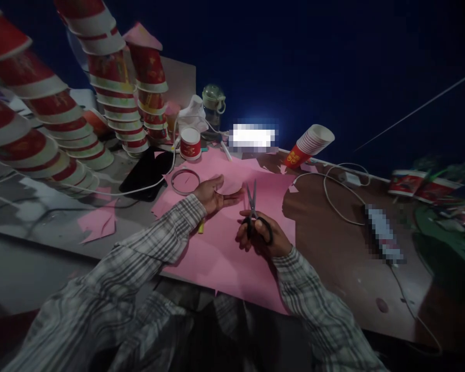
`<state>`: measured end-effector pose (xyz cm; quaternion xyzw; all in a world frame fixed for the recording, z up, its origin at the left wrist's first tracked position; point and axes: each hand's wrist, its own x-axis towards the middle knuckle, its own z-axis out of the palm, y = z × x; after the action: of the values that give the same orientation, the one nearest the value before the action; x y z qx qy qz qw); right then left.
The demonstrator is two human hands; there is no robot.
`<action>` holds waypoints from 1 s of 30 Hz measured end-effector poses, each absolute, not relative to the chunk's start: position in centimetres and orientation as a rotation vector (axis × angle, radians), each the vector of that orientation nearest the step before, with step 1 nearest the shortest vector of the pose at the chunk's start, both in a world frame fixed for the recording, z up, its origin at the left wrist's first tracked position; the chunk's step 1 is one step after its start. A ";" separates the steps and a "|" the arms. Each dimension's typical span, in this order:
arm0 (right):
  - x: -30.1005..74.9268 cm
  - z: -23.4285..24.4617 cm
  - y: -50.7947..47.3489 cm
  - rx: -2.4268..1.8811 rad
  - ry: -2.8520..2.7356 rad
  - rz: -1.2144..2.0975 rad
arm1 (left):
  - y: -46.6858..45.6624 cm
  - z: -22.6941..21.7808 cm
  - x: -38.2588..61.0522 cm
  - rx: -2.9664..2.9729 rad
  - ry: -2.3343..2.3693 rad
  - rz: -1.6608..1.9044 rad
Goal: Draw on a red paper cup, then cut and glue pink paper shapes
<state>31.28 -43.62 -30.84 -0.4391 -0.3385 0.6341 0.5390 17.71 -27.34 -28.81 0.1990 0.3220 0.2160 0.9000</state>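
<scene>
My right hand (265, 235) has its fingers through the black handles of a pair of scissors (253, 201). The blades point away from me and stand slightly apart. Left of them, my left hand (213, 195) is open, palm turned up, with its fingers stretched towards the blades. Nothing I can make out rests in that hand. Both hands are above a large sheet of pink paper (225, 263) that hangs over the table's front edge. Beside my left hand a ring (185, 182), like a tape roll, lies on the paper. Part of a small yellow object (201, 226) shows below my left wrist.
Tall columns of stacked red and white paper cups (116, 93) stand at the left. A black phone-like slab (147, 173), a single cup (190, 143) and a bottle (213, 106) sit behind. Nested cups (310, 144) lean at the back right. A white cable (329, 191) crosses the brown table (333, 258).
</scene>
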 end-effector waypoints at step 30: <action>31.4 -31.0 -43.3 -1.157 -0.837 1.501 | -27.1 -29.2 17.6 0.367 0.623 0.416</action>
<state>31.36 -43.30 -30.98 -0.4803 -0.3477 0.6234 0.5096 17.59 -27.12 -29.24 0.1784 0.3025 0.2021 0.9142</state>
